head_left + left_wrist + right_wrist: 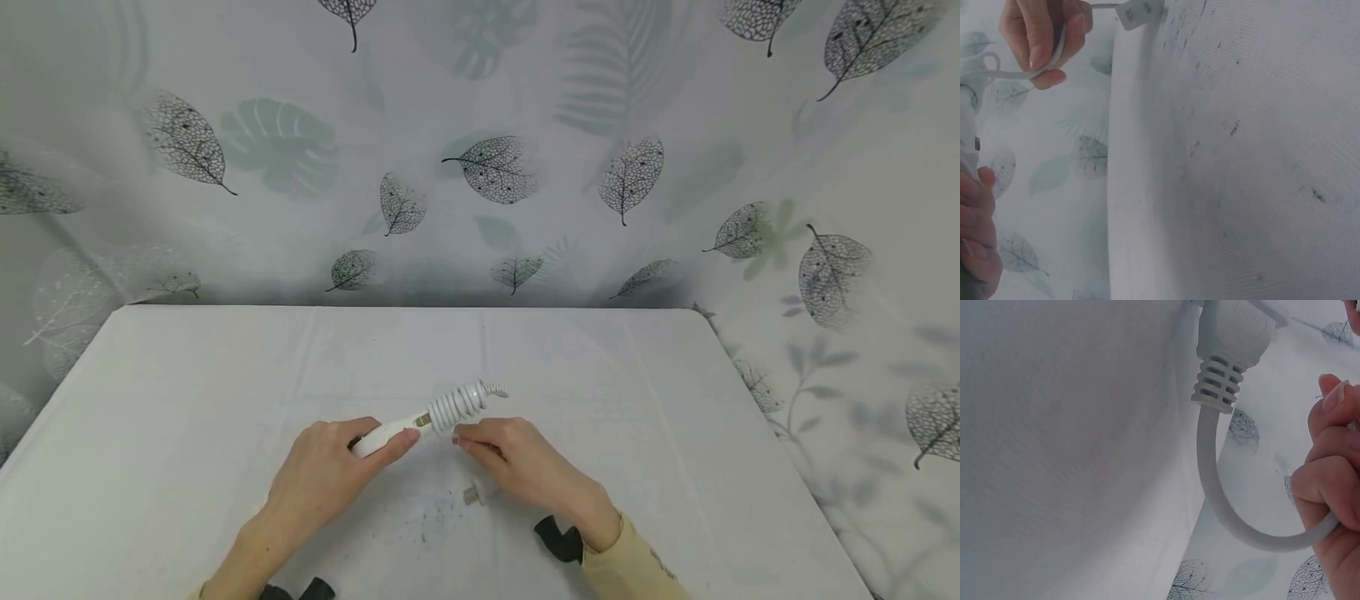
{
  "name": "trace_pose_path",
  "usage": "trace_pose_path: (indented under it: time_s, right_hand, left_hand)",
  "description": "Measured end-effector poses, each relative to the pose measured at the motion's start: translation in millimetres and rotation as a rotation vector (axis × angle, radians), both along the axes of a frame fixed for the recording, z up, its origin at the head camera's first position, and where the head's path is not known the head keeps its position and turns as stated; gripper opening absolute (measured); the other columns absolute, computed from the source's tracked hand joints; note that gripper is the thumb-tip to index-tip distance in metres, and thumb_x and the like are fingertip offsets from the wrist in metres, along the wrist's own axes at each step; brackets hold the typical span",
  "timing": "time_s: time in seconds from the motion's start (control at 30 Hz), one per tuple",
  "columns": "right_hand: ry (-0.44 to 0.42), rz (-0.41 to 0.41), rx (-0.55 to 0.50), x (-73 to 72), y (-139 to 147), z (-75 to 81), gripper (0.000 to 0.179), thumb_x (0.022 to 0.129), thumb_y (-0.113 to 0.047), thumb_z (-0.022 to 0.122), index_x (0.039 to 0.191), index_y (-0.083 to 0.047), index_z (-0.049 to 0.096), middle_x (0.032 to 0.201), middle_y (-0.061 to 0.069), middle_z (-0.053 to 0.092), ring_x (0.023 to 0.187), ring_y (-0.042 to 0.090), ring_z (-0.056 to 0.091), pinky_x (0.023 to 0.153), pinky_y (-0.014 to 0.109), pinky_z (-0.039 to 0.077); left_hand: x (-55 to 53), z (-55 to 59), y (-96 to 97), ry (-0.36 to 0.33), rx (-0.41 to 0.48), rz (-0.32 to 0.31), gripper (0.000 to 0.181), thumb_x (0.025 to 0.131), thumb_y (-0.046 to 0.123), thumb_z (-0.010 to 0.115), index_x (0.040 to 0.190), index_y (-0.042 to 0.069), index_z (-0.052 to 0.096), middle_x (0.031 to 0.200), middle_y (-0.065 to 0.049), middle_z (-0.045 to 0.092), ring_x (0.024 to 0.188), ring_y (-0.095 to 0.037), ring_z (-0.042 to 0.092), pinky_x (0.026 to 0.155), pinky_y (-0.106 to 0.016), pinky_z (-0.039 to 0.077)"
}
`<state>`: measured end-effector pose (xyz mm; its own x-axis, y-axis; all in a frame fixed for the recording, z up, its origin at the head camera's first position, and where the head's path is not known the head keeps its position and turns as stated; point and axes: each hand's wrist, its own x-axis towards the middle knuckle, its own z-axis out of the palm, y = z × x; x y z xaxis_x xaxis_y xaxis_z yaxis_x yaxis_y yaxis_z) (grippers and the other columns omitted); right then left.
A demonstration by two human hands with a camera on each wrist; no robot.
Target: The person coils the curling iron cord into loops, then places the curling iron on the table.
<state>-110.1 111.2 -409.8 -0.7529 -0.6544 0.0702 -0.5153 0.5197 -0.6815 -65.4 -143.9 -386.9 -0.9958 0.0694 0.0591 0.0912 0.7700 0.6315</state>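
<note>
In the head view my left hand (322, 467) grips a white stick-shaped appliance (384, 438) that looks like a hair iron, its thumb along the handle. Several turns of white power cord (457, 407) wrap its far part, and a ribbed cord sleeve shows at the tip. Just right of it, my right hand (521, 462) pinches the cord (1019, 75) between thumb and fingers. Below this hand dangles the plug (474, 495), whose ribbed neck and curved cord (1211, 475) stand out in the right wrist view. My right hand's curled fingers (1329, 469) hold that cord.
A white cloth-covered table (225, 367) lies under both hands, with small dark specks (438, 521) near its front. Leaf-patterned sheeting (420, 108) rises behind and at the sides. Black pieces (558, 540) sit by the wrists.
</note>
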Motion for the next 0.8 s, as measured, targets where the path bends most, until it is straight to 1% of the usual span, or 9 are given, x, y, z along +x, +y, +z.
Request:
trace_pose_path:
  time_s: [0.07, 0.17, 0.3, 0.4, 0.47, 0.57, 0.73, 0.77, 0.8]
  right_hand:
    - [0.022, -0.004, 0.007, -2.1, 0.9, -1.5, 0.019, 0.100, -0.012, 0.061, 0.113, -0.006, 0.072, 0.082, -0.001, 0.066, 0.066, 0.002, 0.046, 0.063, 0.019, 0.042]
    - [0.044, -0.016, 0.013, -4.2, 2.0, -3.0, 0.012, 0.098, -0.011, 0.062, 0.105, -0.008, 0.071, 0.073, -0.005, 0.054, 0.067, 0.003, 0.047, 0.065, 0.021, 0.044]
    - [0.040, -0.036, 0.020, -3.9, 4.4, -3.7, 0.007, 0.098, -0.007, 0.061, 0.099, -0.006, 0.068, 0.076, -0.005, 0.056, 0.070, 0.003, 0.048, 0.066, 0.023, 0.045]
    - [0.020, -0.056, 0.038, -2.2, 6.5, -4.7, 0.008, 0.098, -0.003, 0.059, 0.094, -0.005, 0.064, 0.078, -0.003, 0.060, 0.072, 0.004, 0.049, 0.066, 0.023, 0.046]
    - [0.023, -0.070, 0.048, -1.6, 6.5, -5.5, 0.010, 0.098, -0.001, 0.058, 0.091, -0.006, 0.064, 0.080, -0.002, 0.062, 0.073, 0.004, 0.051, 0.066, 0.023, 0.047]
    - [0.032, -0.073, 0.011, -2.1, 5.6, -7.3, 0.014, 0.096, 0.001, 0.060, 0.087, -0.009, 0.063, 0.078, -0.004, 0.062, 0.073, 0.002, 0.050, 0.068, 0.023, 0.047]
    - [0.033, -0.058, -0.079, -3.1, 4.6, -9.7, 0.013, 0.094, 0.000, 0.063, 0.101, -0.008, 0.070, 0.092, -0.002, 0.071, 0.086, 0.005, 0.062, 0.082, 0.025, 0.053]
    - [0.047, -0.049, -0.084, -3.5, 4.3, -9.8, 0.015, 0.094, 0.000, 0.064, 0.103, -0.009, 0.071, 0.093, -0.002, 0.071, 0.087, 0.006, 0.063, 0.082, 0.025, 0.053]
    - [0.080, -0.032, -0.083, -3.8, 4.2, -10.0, 0.017, 0.092, 0.001, 0.065, 0.104, -0.009, 0.072, 0.093, -0.002, 0.071, 0.086, 0.006, 0.063, 0.080, 0.024, 0.053]
  left_hand:
    - [0.7, -0.7, 0.7, 0.004, 0.007, -0.014, 0.040, 0.085, 0.068, 0.065, 0.075, 0.029, 0.068, 0.057, 0.015, 0.049, 0.053, -0.004, 0.043, 0.051, -0.022, 0.033]
    - [1.3, -2.1, 1.8, 0.023, 0.006, -0.041, 0.038, 0.085, 0.065, 0.067, 0.074, 0.030, 0.067, 0.057, 0.017, 0.048, 0.053, -0.002, 0.042, 0.051, -0.022, 0.034]
    - [1.0, -3.2, 3.2, 0.045, 0.006, -0.077, 0.034, 0.085, 0.062, 0.068, 0.074, 0.031, 0.066, 0.057, 0.020, 0.047, 0.053, 0.001, 0.042, 0.051, -0.021, 0.035]
    - [1.4, -3.2, 3.5, 0.046, 0.006, -0.110, 0.033, 0.086, 0.061, 0.068, 0.073, 0.031, 0.065, 0.055, 0.021, 0.043, 0.052, 0.003, 0.039, 0.051, -0.020, 0.033]
    - [1.7, -2.8, 3.7, 0.035, 0.002, -0.126, 0.033, 0.086, 0.061, 0.068, 0.073, 0.032, 0.065, 0.054, 0.021, 0.041, 0.051, 0.003, 0.037, 0.051, -0.019, 0.033]
    - [2.1, -3.0, 3.7, 0.016, -0.004, -0.142, 0.033, 0.085, 0.062, 0.068, 0.073, 0.032, 0.065, 0.053, 0.020, 0.041, 0.050, 0.003, 0.036, 0.050, -0.019, 0.031]
    - [2.9, -3.6, 3.1, -0.004, 0.008, -0.170, 0.033, 0.083, 0.065, 0.069, 0.074, 0.033, 0.066, 0.054, 0.022, 0.043, 0.050, 0.003, 0.038, 0.048, -0.019, 0.030]
    - [3.1, -3.6, 2.8, -0.005, 0.016, -0.181, 0.033, 0.084, 0.065, 0.069, 0.074, 0.034, 0.066, 0.054, 0.022, 0.044, 0.050, 0.003, 0.038, 0.048, -0.019, 0.030]
    - [3.4, -3.7, 2.4, -0.010, 0.025, -0.193, 0.033, 0.084, 0.065, 0.068, 0.073, 0.034, 0.065, 0.054, 0.022, 0.043, 0.050, 0.003, 0.037, 0.047, -0.019, 0.030]
